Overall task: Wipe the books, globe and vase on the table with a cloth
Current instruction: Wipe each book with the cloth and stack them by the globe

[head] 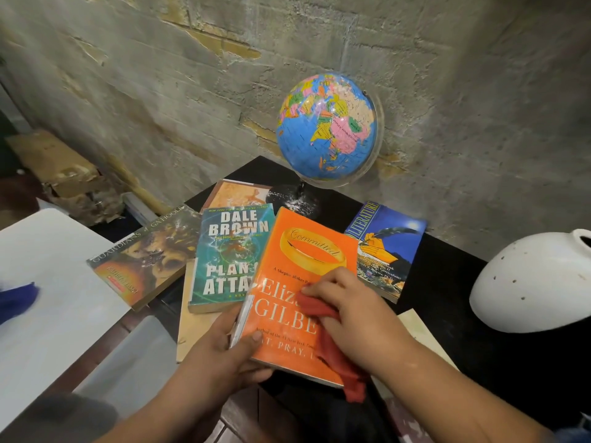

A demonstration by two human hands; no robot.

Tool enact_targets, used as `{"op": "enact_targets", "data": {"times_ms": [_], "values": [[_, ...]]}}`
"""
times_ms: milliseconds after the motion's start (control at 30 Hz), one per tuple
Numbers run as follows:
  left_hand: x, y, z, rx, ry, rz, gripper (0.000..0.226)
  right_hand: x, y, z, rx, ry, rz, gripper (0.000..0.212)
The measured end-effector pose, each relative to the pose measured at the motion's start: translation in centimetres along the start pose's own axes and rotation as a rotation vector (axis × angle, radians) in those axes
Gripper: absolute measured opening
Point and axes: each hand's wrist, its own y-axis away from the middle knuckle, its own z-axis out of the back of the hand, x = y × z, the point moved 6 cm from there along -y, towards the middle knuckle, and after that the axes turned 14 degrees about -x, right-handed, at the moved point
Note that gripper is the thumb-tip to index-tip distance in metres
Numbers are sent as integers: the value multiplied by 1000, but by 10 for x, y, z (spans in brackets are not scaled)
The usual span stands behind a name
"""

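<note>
Now, leftmost, a brown book (144, 254) and a teal book (230, 251) lie on the black surface (447, 282). Below them the left grip (236, 343) clasps the orange book (307, 251) at its lower corner, thumb on the cover. The right grip (348, 311), fingers curled, bunches the red cloth (319, 310) against that cover. Behind stands the globe (326, 129); a blue book (387, 251) and the white vase (537, 282) sit further right.

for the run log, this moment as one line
step: wipe orange Committed book | left hand: grips its lower left edge | right hand: holds red cloth on cover | globe, white vase: not in hand
</note>
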Motion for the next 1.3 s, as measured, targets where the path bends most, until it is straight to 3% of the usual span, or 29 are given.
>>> {"op": "enact_targets", "data": {"times_ms": [67,167,333,467,567,633,767,833,967,1133,1300], "values": [[1,0,0,1,-9,1,54,5,2,3,-18,-23,32,42],[0,1,0,1,-15,-8,51,29,19,-14,126,-77,198,44],[-1,2,-1,1,-23,2,49,2,7,0,-26,5,40,40],[-3,3,-1,-9,-26,-9,46,33,29,-15,135,-67,261,46],[-1,3,-1,-21,-21,3,50,5,18,-7,8,-34,94,42],[0,3,0,-36,-19,9,39,-7,14,0,-47,20,34,39],[1,4,-1,-35,-37,13,38,26,34,-13,183,-71,232,45],[0,4,-1,-30,-39,11,41,15,37,-11,210,-84,219,47],[0,6,-2,-16,-39,29,44,-30,28,10,-30,-11,28,42],[0,4,-2,-54,-53,36,34,7,51,-5,247,-69,253,45],[-2,6,-5,-24,-40,57,34,-27,23,16,41,65,77,38]]}}
